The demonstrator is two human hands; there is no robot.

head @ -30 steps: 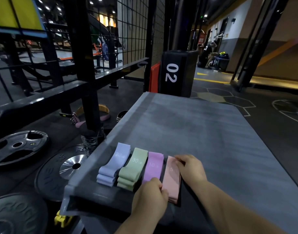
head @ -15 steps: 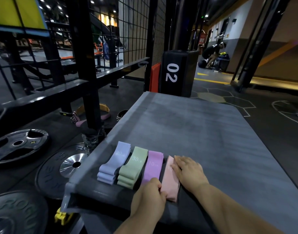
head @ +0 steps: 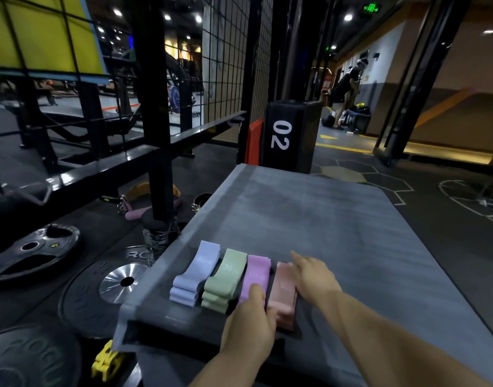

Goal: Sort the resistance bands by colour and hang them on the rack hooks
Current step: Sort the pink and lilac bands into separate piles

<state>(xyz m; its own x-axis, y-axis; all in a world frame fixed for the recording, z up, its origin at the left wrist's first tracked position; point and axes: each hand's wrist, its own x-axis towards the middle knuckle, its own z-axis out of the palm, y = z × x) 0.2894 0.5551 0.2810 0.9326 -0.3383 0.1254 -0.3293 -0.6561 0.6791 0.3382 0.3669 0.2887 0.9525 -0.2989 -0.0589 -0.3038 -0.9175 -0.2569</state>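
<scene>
Two forearms in shot from the bottom edge, both bare right along their visible length. Left hand (head: pixel 249 317) is bare, its back to the camera; right hand (head: pixel 315 277) bare as well, knuckles catching the dim light.

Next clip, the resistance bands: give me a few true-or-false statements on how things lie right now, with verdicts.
1. The lavender stack, green stack, purple stack and pink stack lie side by side on the grey platform. True.
2. The green stack is farthest right. False: the pink stack is.
3. The right hand lies with straight fingers along the pink stack. True.
4. The left hand is on the lavender stack. False: it is at the near ends of the purple and pink stacks.
5. The black box reads 05. False: it reads 02.
</scene>
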